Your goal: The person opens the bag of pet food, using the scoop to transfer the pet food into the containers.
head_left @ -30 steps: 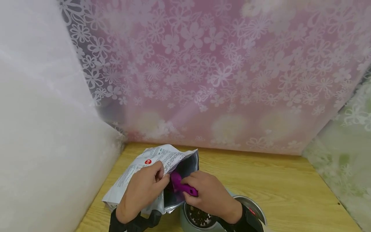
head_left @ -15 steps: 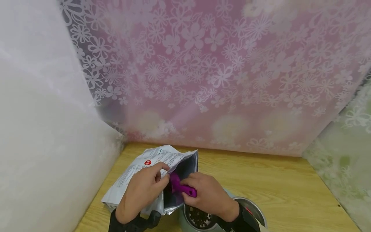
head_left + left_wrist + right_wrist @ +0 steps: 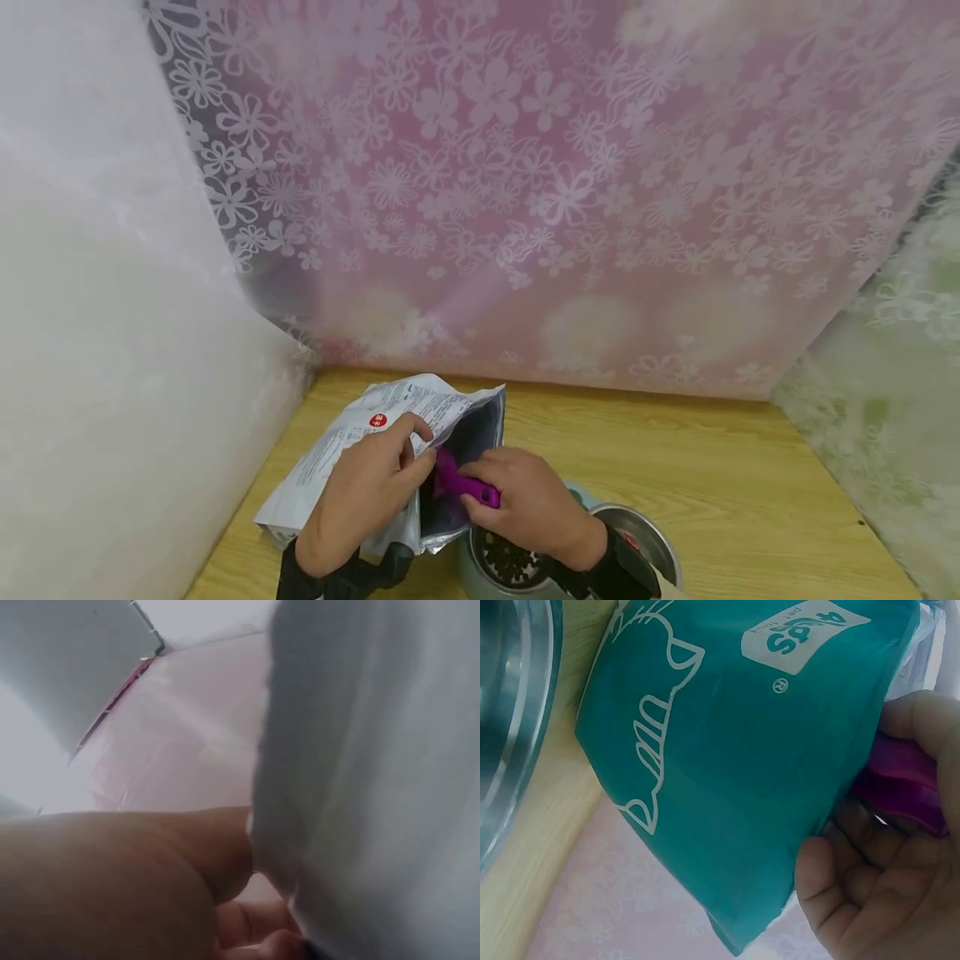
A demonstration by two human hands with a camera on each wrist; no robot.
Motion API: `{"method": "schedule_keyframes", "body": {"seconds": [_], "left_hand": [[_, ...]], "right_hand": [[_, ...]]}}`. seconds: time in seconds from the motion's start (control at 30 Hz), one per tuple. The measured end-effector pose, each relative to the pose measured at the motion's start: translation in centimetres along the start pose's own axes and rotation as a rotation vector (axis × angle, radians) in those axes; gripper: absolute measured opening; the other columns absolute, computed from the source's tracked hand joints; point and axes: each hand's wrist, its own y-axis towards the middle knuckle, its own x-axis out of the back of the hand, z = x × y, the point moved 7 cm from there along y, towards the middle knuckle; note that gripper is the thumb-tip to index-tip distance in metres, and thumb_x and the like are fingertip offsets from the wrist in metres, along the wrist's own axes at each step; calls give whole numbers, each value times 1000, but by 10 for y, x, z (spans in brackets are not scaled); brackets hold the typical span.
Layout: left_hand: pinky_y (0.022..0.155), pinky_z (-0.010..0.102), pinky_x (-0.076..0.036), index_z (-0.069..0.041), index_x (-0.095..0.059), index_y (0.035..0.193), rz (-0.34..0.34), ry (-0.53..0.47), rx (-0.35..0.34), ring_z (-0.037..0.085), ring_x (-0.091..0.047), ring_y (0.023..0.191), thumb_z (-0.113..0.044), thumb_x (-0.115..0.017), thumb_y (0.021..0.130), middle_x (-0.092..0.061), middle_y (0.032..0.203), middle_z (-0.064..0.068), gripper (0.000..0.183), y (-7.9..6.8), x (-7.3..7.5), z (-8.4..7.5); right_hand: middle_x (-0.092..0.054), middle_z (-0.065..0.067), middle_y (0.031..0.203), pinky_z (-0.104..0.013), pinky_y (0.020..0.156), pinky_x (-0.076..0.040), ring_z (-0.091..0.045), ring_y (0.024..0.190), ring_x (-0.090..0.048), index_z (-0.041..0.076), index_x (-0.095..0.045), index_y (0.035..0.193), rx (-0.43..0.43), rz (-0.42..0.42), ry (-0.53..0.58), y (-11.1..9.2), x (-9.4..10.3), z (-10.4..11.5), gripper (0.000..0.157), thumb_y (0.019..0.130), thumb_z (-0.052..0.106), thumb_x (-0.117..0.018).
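A pet food bag, white with print on its upper face and teal on the face in the right wrist view, lies with its mouth facing right. My left hand pinches the bag's upper edge between thumb and fingers. In the left wrist view the white bag wall hides part of that hand. My right hand grips the handle of a purple scoop at the bag mouth. The scoop's head reaches into the bag and is mostly hidden. In the right wrist view, the fingers curl beside the teal face.
Below my right hand stands a pale green double pet bowl. Brown kibble lies in its left steel bowl; the right steel bowl is partly covered by my wrist. A wooden table meets a pink floral sheet behind.
The right hand and scoop have shifted slightly left, a little deeper into the bag mouth. The left index finger has straightened somewhat. The whole head view has also drifted slightly.
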Motion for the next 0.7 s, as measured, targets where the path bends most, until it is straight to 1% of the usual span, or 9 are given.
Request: {"method": "schedule_keyframes", "body": {"seconds": [0.07, 0.1, 0.2, 0.27, 0.37, 0.53, 0.7], "left_hand": [[46, 23, -35, -29, -56, 98, -8, 6, -7, 3, -41, 48, -32, -58, 90, -46, 61, -16, 9, -1, 0, 0], [46, 23, -35, -29, -56, 95, -23, 10, -12, 3, -41, 48, -31, -59, 89, -46, 60, -16, 7, -2, 1, 0], [47, 23, -34, -29, -57, 91, -70, 13, -14, 3, -40, 47, -29, -61, 86, -44, 59, -16, 6, -2, 6, 1], [47, 23, -34, -30, -57, 89, -84, 9, -11, 3, -40, 47, -29, -62, 84, -44, 58, -16, 7, 0, 7, 1], [47, 24, -34, -30, -57, 88, -69, 3, -9, 3, -40, 48, -29, -63, 83, -44, 58, -15, 8, 1, 6, 2], [46, 24, -35, -31, -56, 87, -38, 0, 5, 4, -41, 47, -32, -64, 82, -44, 57, -15, 9, 2, 5, 3], [46, 24, -35, -33, -55, 88, -5, -13, 10, 4, -42, 47, -35, -63, 83, -45, 57, -15, 9, 3, 3, 4]], "right_hand": [[-60, 14, 87, -16, 65, -41, -1, 72, -49, 18, -71, 101, -33, 17, 43, -1, -4, -3, 17, 87, 27, -67], [-60, 15, 87, -15, 64, -41, -1, 72, -50, 18, -71, 102, -59, 22, 74, -2, -6, -6, 17, 88, 27, -66], [-61, 15, 91, -15, 61, -42, -1, 73, -52, 19, -71, 104, -156, 27, 194, -4, -12, -15, 16, 91, 26, -64], [-63, 14, 95, -16, 61, -44, -1, 75, -55, 19, -71, 105, -208, 17, 264, -6, -15, -22, 17, 93, 26, -63], [-65, 12, 98, -17, 62, -46, -2, 77, -58, 20, -71, 104, -255, 3, 335, -6, -19, -28, 17, 94, 28, -61], [-66, 11, 96, -20, 63, -49, -4, 78, -60, 19, -72, 103, -334, -14, 405, -8, -24, -33, 18, 94, 30, -62], [-66, 10, 94, -22, 65, -50, -5, 77, -60, 18, -73, 102, -392, -39, 419, -12, -24, -36, 20, 94, 32, -61]]}}
